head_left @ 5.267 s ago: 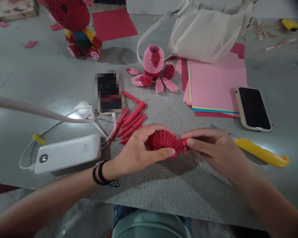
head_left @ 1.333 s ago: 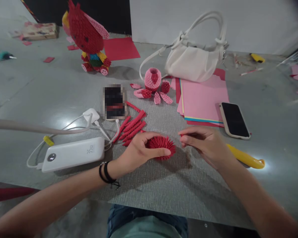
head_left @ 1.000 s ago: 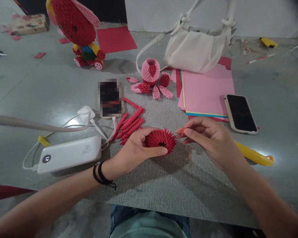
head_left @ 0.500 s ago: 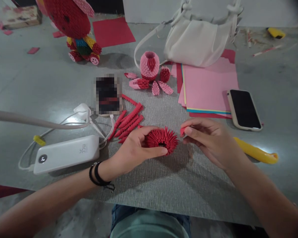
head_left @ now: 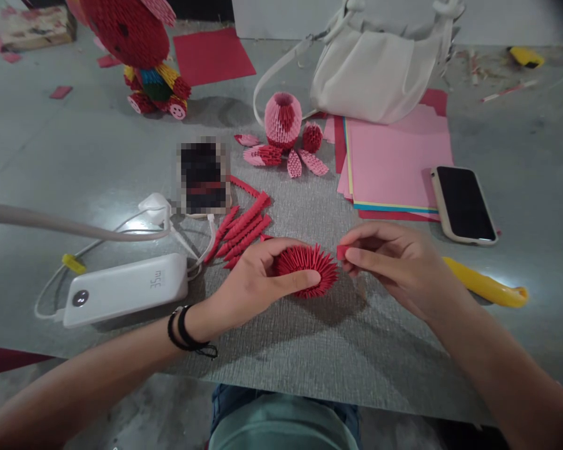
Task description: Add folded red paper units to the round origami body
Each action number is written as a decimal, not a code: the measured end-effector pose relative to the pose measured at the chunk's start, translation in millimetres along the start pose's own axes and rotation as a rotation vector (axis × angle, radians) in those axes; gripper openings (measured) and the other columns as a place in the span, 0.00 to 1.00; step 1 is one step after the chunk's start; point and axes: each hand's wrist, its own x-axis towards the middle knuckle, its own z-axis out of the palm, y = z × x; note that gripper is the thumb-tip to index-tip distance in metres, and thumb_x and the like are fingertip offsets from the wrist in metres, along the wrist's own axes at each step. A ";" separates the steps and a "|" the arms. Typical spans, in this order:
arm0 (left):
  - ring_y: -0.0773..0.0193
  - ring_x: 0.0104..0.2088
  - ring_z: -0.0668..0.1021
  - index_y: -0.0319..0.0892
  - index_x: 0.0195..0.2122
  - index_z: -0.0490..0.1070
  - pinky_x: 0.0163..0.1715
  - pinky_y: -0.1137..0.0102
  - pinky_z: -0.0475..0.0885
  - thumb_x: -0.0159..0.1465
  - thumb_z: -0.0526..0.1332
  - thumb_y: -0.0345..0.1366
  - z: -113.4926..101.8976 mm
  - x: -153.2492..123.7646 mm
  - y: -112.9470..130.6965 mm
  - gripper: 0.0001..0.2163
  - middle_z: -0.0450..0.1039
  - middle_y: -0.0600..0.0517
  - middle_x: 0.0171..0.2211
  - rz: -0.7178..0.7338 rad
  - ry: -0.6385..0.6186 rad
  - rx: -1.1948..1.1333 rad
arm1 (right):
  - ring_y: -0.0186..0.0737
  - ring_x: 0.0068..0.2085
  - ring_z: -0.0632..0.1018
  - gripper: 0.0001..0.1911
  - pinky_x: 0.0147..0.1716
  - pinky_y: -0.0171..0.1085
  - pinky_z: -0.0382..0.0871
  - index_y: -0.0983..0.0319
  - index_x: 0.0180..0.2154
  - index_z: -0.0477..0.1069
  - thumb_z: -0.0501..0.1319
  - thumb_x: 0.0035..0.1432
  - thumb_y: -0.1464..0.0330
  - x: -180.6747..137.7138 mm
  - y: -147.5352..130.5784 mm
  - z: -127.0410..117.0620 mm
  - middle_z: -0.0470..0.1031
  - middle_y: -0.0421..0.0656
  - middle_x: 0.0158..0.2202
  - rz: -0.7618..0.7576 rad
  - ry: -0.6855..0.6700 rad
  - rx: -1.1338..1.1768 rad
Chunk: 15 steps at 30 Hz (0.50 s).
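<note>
My left hand [head_left: 263, 275] grips a round, spiky ring of folded red paper pieces [head_left: 326, 270]; the thumb lies across its middle and covers the hole. Just to the right, my right hand [head_left: 387, 265] pinches a small folded red paper piece [head_left: 342, 252] between thumb and fingers. That piece is close to the ring's right edge but apart from it. Behind my left hand lie several stacked strips of red folded paper [head_left: 246, 231]. Farther back stands a pink and red folded-paper vase shape [head_left: 283, 122], with small paper petals [head_left: 294, 162] around its base.
A white power bank [head_left: 126, 290] with cables and a phone [head_left: 204, 178] lie left. On the right are pink paper sheets [head_left: 398, 156], another phone [head_left: 466, 205] and a yellow tool handle [head_left: 488, 282]. Behind stand a white bag [head_left: 370, 75] and a red paper figure [head_left: 152, 81].
My left thumb has moved over the ring's central hole, and the ring has tilted slightly. The red piece in my right fingers has turned and shows more of its flat face.
</note>
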 end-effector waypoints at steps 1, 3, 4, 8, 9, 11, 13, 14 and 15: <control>0.63 0.37 0.83 0.40 0.42 0.81 0.42 0.69 0.80 0.57 0.76 0.35 0.1 -0.3 0.9 0.12 0.85 0.50 0.39 -0.002 0.003 0.021 | 0.31 0.30 0.82 0.06 0.31 0.28 0.79 0.55 0.36 0.85 0.77 0.54 0.67 -0.4 -1.2 1.0 0.83 0.38 0.30 0.014 -0.011 0.010; 0.63 0.37 0.83 0.40 0.41 0.81 0.41 0.69 0.80 0.57 0.76 0.35 0.3 -1.2 2.7 0.12 0.84 0.49 0.38 0.002 0.001 0.067 | 0.32 0.29 0.82 0.07 0.30 0.30 0.79 0.55 0.35 0.85 0.78 0.52 0.66 -0.7 -2.7 2.6 0.83 0.39 0.30 0.048 -0.033 0.027; 0.63 0.37 0.83 0.40 0.41 0.81 0.40 0.70 0.80 0.57 0.76 0.35 0.3 -1.7 3.7 0.12 0.84 0.49 0.38 0.008 -0.002 0.091 | 0.33 0.29 0.82 0.07 0.30 0.30 0.80 0.55 0.35 0.86 0.78 0.51 0.65 -0.7 -3.0 3.2 0.83 0.39 0.29 0.065 -0.048 0.032; 0.63 0.36 0.83 0.39 0.41 0.81 0.40 0.70 0.80 0.57 0.75 0.34 1.0 -3.6 8.1 0.12 0.85 0.49 0.38 0.021 -0.025 0.130 | 0.34 0.28 0.81 0.08 0.29 0.32 0.79 0.55 0.34 0.87 0.79 0.50 0.63 0.0 -2.0 4.5 0.83 0.40 0.27 0.112 -0.098 0.053; 0.63 0.36 0.83 0.39 0.41 0.81 0.39 0.71 0.80 0.57 0.75 0.33 1.3 -3.9 9.1 0.12 0.85 0.49 0.37 0.019 -0.034 0.125 | 0.33 0.27 0.81 0.08 0.28 0.32 0.79 0.54 0.34 0.87 0.79 0.50 0.63 0.2 -1.6 4.8 0.83 0.40 0.27 0.122 -0.106 0.063; 0.64 0.35 0.83 0.39 0.40 0.81 0.38 0.72 0.79 0.57 0.75 0.32 1.7 -4.2 10.8 0.11 0.85 0.50 0.36 0.011 -0.055 0.117 | 0.32 0.27 0.80 0.07 0.28 0.31 0.78 0.54 0.33 0.87 0.79 0.50 0.63 0.4 -1.2 5.4 0.83 0.40 0.27 0.147 -0.119 0.086; 0.65 0.34 0.83 0.39 0.39 0.81 0.37 0.73 0.79 0.57 0.75 0.31 1.9 -4.3 11.7 0.10 0.84 0.51 0.35 0.006 -0.067 0.120 | 0.32 0.26 0.80 0.07 0.27 0.30 0.78 0.54 0.33 0.87 0.79 0.49 0.63 0.5 -1.2 6.0 0.83 0.40 0.26 0.171 -0.128 0.099; 0.66 0.33 0.82 0.39 0.38 0.81 0.37 0.74 0.79 0.56 0.75 0.31 1.9 -4.2 11.9 0.09 0.84 0.51 0.34 0.005 -0.068 0.121 | 0.32 0.26 0.79 0.07 0.27 0.31 0.78 0.54 0.32 0.87 0.79 0.49 0.63 0.4 -1.3 6.1 0.83 0.40 0.26 0.181 -0.131 0.102; 0.66 0.33 0.82 0.39 0.38 0.81 0.36 0.74 0.78 0.56 0.75 0.30 1.9 -4.1 12.0 0.09 0.84 0.51 0.34 0.005 -0.067 0.117 | 0.32 0.26 0.79 0.07 0.27 0.31 0.77 0.54 0.32 0.87 0.79 0.49 0.63 0.3 -1.2 6.0 0.83 0.40 0.26 0.192 -0.131 0.106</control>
